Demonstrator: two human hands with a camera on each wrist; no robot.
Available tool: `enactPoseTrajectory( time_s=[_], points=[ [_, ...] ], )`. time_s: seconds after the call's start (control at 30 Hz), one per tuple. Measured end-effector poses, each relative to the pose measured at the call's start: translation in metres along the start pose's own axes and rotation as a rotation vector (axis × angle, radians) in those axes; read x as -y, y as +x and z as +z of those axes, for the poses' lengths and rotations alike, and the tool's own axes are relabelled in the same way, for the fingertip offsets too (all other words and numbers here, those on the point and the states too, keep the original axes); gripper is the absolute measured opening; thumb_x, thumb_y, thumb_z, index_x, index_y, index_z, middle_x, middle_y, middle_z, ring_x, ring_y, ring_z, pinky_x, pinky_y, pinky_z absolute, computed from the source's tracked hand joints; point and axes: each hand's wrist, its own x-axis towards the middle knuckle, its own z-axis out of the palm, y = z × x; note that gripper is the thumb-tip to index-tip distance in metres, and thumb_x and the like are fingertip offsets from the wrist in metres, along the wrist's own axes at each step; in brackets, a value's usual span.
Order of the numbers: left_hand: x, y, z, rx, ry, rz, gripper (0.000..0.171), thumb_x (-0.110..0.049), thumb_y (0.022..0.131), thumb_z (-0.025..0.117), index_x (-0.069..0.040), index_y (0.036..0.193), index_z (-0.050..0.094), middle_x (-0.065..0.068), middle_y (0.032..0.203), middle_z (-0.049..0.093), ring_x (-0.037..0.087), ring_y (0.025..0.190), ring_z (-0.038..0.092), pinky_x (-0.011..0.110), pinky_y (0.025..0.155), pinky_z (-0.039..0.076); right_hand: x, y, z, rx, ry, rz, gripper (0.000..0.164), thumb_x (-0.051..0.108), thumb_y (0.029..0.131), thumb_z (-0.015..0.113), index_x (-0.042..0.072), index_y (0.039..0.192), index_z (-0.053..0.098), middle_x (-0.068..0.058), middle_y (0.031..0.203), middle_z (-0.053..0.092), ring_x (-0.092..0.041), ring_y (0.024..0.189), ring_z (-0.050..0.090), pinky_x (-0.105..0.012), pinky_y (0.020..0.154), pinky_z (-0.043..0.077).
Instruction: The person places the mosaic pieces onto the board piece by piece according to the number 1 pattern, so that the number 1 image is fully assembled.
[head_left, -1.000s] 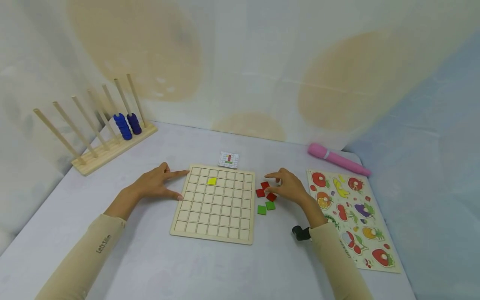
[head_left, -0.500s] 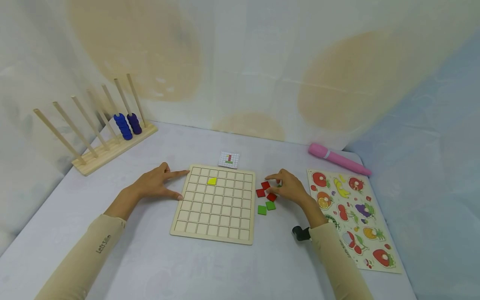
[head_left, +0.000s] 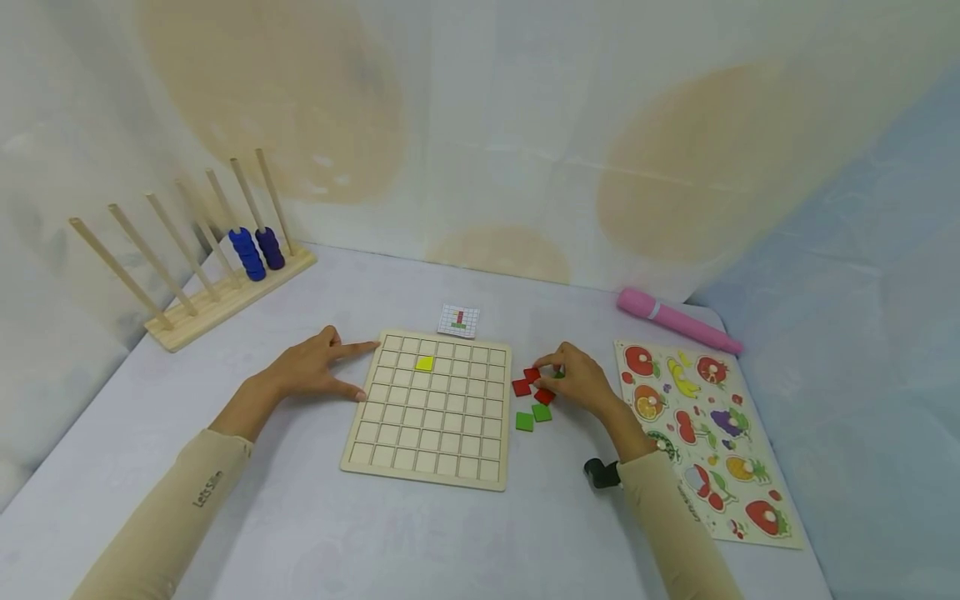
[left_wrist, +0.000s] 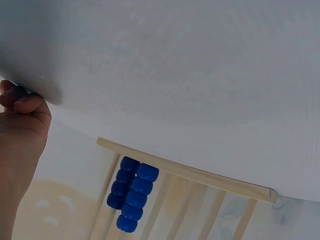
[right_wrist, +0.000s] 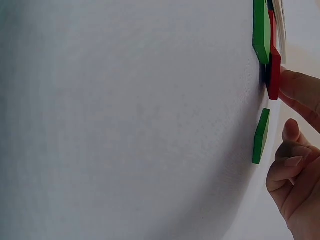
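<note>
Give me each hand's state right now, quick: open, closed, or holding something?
Left hand: open, touching the edge of the grid board.
Right hand: at a red tile; whether it grips it can't be told.

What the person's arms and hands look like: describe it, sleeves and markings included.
The left sleeve and right sleeve are long, fairly close-fitting and beige, each with dark lettering. The left hand and right hand are ungloved. A black item shows beside the right sleeve; I can't tell whether it is attached.
</note>
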Motion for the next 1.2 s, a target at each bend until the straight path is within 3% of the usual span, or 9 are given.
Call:
enactPoseTrajectory(
  time_s=[0.37, 0.73, 1.2],
  points=[
    [-0.002, -0.001, -0.002, 0.005, -0.043, 0.006, 0.099, -0.073, 0.066, 0.076, -0.031, 0.15, 0.044, 0.008, 0.1, 0.04, 0.019, 0.08, 0.041, 0.032, 0.066, 0.033, 0.002, -0.001, 0.003, -0.046, 0.007, -0.074, 0.028, 0.025, 0.081, 0.081, 0.005, 0.098, 0.073, -0.006, 0.09, 0.055, -0.02, 0.08, 0.051, -0.031, 0.068, 0.041],
    [0.0, -0.001, 0.001, 0.005, -0.047, -0.002, 0.098, -0.073, 0.065, 0.077, -0.032, 0.149, 0.045, 0.007, 0.099, 0.039, 0.019, 0.079, 0.041, 0.032, 0.065, 0.033, 0.017, 0.0, 0.008, -0.136, 0.087, -0.142, 0.023, 0.022, 0.078, 0.081, 0.008, 0.094, 0.072, -0.003, 0.086, 0.053, -0.017, 0.078, 0.047, -0.03, 0.067, 0.04],
    [0.0, 0.0, 0.0, 0.003, -0.044, 0.004, 0.099, -0.073, 0.065, 0.077, -0.033, 0.149, 0.045, 0.007, 0.099, 0.039, 0.019, 0.079, 0.041, 0.032, 0.065, 0.033, 0.049, 0.012, 0.019, -0.092, 0.1, -0.172, 0.026, 0.026, 0.079, 0.083, 0.009, 0.096, 0.073, -0.002, 0.087, 0.053, -0.016, 0.079, 0.047, -0.028, 0.067, 0.039]
  ],
)
